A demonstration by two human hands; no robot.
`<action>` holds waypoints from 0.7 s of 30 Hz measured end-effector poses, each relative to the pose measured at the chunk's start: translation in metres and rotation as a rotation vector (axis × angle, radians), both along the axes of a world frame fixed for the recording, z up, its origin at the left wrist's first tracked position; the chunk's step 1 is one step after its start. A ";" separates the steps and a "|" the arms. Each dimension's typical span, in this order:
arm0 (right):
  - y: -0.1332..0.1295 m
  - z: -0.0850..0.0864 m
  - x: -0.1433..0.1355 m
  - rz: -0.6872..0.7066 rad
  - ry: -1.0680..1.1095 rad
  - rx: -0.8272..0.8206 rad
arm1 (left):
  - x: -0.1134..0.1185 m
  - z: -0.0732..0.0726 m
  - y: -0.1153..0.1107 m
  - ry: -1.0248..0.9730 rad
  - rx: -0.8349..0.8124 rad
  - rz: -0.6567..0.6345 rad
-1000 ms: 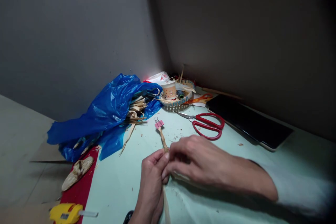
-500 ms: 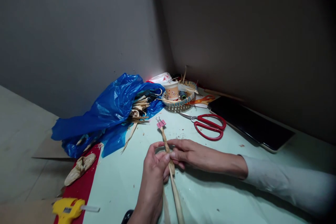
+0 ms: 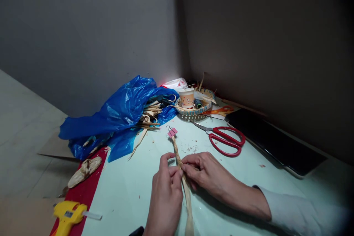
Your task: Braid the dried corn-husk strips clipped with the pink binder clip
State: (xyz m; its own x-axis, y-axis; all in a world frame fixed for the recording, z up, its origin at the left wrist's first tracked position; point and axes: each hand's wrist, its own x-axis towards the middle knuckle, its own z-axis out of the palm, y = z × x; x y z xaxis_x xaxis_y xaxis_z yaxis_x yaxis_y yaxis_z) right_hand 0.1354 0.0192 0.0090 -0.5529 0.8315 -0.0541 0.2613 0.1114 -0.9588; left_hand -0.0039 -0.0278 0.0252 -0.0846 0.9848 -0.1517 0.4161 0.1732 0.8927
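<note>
A narrow braid (image 3: 177,151) of pale dried plant strips runs toward me over the table, its far end gripped by a pink binder clip (image 3: 172,132). My left hand (image 3: 167,191) pinches the braid from the left with thumb and fingertips. From the other side, my right hand (image 3: 206,173) pinches it at nearly the same spot, so the fingertips of both hands almost meet. Below them, a long loose strip (image 3: 188,206) trails to the bottom edge. How the strips cross under my fingers is hidden.
Red-handled scissors (image 3: 226,141) lie right of the clip, before a black tablet-like slab (image 3: 273,142). Behind is a woven basket (image 3: 193,112) with a paper cup (image 3: 187,98). At left are a blue plastic bag (image 3: 118,103) of dried strips and a yellow glue gun (image 3: 68,214).
Both hands have shifted slightly down the braid, baring more of it below the clip. My left index finger has come away from the braid's upper part. The view has swung a little left.
</note>
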 end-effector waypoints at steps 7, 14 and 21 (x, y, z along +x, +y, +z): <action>-0.003 -0.001 -0.001 -0.023 0.109 -0.081 | 0.006 0.009 -0.005 0.270 0.106 0.068; -0.002 0.004 -0.002 -0.030 0.011 -0.009 | -0.001 0.004 -0.005 0.418 0.142 0.090; 0.000 0.000 -0.001 -0.064 -0.013 0.066 | 0.002 -0.005 -0.014 0.568 0.374 0.079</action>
State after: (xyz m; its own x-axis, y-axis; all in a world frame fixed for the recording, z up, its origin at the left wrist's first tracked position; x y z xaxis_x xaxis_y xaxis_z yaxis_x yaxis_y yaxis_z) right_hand 0.1343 0.0188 0.0088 -0.4981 0.8671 -0.0044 0.2819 0.1571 -0.9465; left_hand -0.0015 -0.0418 0.0202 -0.1239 0.9500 0.2866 0.8364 -0.0554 0.5453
